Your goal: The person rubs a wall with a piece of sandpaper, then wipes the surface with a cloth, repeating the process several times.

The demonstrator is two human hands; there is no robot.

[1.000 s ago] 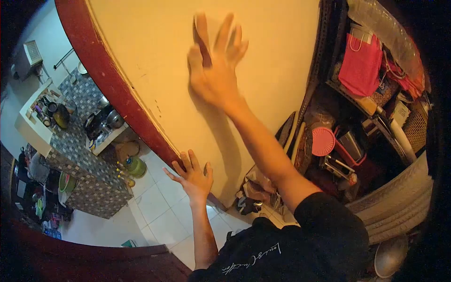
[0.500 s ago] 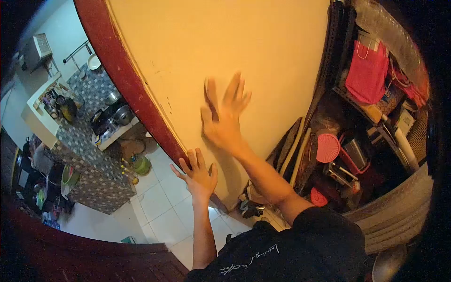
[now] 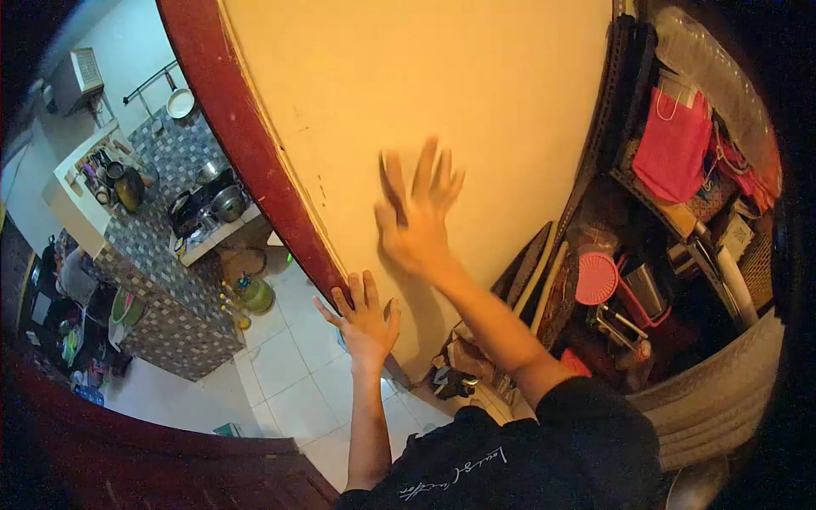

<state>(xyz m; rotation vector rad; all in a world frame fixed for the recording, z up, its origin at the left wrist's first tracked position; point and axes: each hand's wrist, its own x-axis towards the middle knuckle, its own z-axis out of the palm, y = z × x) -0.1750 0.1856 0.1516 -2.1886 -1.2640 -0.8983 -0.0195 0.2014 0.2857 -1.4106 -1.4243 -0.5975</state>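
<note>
My left hand (image 3: 367,327) is at the lower end of the dark red door frame (image 3: 223,102), fingers spread over its edge, holding nothing. Against the yellow wall (image 3: 484,76), to the right of the frame, my right hand (image 3: 418,225) is raised with its fingers apart and casts a shadow on the surface. It holds nothing. Whether its palm touches the wall I cannot tell.
Through the doorway at left are a tiled counter (image 3: 183,340), a stove (image 3: 202,208), a green gas cylinder (image 3: 255,295) and a white tiled floor (image 3: 289,361). On the right, shelves hold a pink bag (image 3: 671,144) and a pink round item (image 3: 597,278).
The view has shifted slightly, so the door frame and shelves appear a little to the right. My right hand's fingers have fanned out somewhat; my left hand stays by the frame.
</note>
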